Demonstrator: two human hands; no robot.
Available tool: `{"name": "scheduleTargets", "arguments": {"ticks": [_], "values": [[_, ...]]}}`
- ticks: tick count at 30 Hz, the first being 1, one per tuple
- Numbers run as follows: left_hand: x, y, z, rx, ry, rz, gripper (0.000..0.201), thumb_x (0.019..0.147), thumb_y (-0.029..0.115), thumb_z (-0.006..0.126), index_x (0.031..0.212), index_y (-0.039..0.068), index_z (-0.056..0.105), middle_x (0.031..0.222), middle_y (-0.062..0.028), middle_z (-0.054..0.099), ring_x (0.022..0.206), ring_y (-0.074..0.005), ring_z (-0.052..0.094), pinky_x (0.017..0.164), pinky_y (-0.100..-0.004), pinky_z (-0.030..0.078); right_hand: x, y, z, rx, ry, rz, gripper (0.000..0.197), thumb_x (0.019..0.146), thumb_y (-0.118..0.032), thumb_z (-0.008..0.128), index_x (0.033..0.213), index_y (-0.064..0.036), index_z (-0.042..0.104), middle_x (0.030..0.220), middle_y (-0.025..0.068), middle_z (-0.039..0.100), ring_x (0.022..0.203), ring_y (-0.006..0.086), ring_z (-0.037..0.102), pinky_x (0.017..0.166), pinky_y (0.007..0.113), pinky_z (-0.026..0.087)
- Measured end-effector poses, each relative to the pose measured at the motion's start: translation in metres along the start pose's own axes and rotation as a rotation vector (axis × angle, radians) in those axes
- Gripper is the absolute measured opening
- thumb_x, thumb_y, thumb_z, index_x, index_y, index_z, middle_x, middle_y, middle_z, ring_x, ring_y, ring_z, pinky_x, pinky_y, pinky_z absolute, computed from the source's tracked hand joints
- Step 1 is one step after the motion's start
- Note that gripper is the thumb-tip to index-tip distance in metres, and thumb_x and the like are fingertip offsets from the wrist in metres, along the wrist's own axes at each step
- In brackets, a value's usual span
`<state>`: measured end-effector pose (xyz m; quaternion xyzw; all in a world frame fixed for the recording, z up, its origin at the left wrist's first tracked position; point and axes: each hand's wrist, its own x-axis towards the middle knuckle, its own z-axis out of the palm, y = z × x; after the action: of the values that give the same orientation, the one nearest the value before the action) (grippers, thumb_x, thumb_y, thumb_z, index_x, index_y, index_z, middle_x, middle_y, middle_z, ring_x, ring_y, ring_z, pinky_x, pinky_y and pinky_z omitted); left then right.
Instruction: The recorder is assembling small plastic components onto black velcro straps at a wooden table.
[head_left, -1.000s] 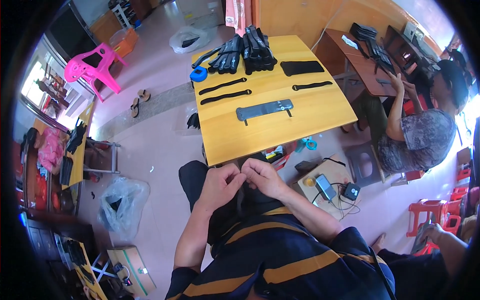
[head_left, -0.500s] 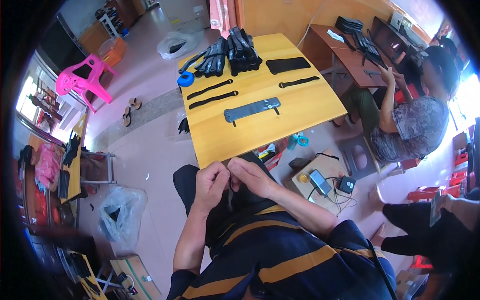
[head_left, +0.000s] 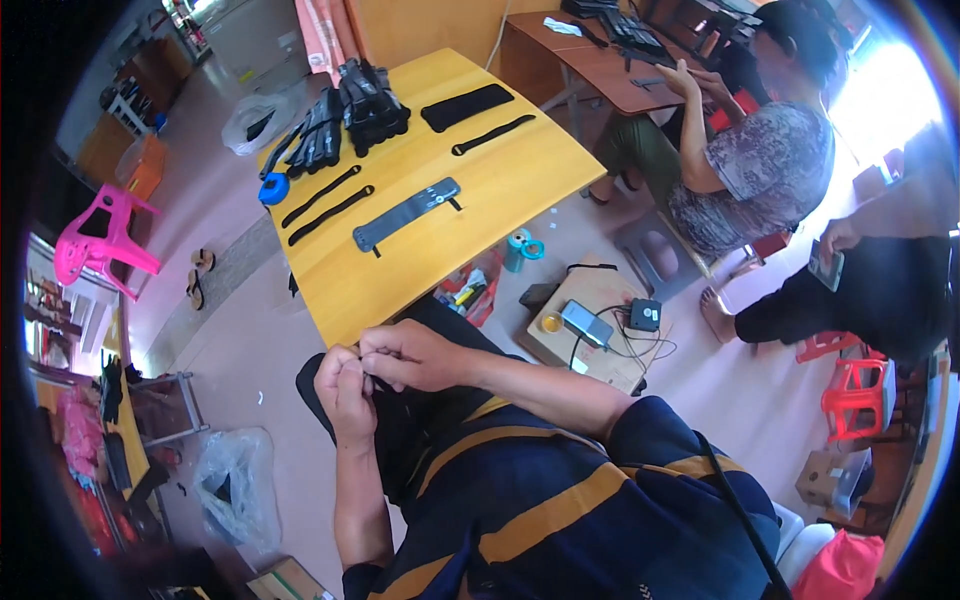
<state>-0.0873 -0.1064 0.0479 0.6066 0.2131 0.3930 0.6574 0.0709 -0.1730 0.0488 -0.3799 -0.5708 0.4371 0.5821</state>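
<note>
My left hand [head_left: 345, 392] and my right hand [head_left: 412, 356] meet above my lap, just off the near edge of the yellow table [head_left: 350, 290]. Both are closed, with fingertips pinched together; whatever lies between them is too hidden to name. On the table ahead lies a long grey-black pouch-like piece [head_left: 405, 215] with two short dark tabs. Two black straps with end loops [head_left: 322, 194] rest to its left. A third black strap [head_left: 493, 135] and a flat black pad [head_left: 467, 107] lie farther right.
Bundles of black packed pieces [head_left: 370, 105] and a blue tape measure [head_left: 273, 188] occupy the table's far left. A seated person [head_left: 765, 165] works at a brown table to the right. A cardboard box [head_left: 580, 340] bears a phone and cables. A pink chair [head_left: 105, 240] stands left.
The view has swung right, so the table and my hands appear farther left. My hands stay pinched together. More of the standing person at the right shows.
</note>
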Motion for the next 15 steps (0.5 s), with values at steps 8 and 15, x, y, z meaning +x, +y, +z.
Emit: {"name": "scheduleTargets", "arguments": {"ticks": [8, 15], "values": [[0.005, -0.02, 0.0, -0.207, 0.528, 0.001, 0.018, 0.099, 0.016, 0.051, 0.081, 0.011, 0.048, 0.061, 0.0042, 0.037, 0.05, -0.0066, 0.035, 0.048, -0.0239, 0.034, 0.006, 0.001, 0.015, -0.133, 0.463, -0.092, 0.018, 0.094, -0.006, 0.057, 0.077, -0.0025, 0.055, 0.058, 0.0011, 0.054, 0.053, 0.0067, 0.053, 0.05, 0.027, 0.041], [-0.021, -0.013, -0.198, -0.701, 0.809, 0.047, 0.037, 0.093, 0.014, 0.057, 0.065, 0.015, 0.034, 0.057, 0.0041, 0.031, 0.049, -0.0097, 0.028, 0.049, -0.0264, 0.034, -0.014, -0.028, -0.071, 0.157, 0.852, -0.065, 0.022, 0.101, -0.016, 0.047, 0.082, -0.0071, 0.054, 0.058, 0.0003, 0.052, 0.048, 0.0106, 0.053, 0.047, 0.027, 0.044]]}}
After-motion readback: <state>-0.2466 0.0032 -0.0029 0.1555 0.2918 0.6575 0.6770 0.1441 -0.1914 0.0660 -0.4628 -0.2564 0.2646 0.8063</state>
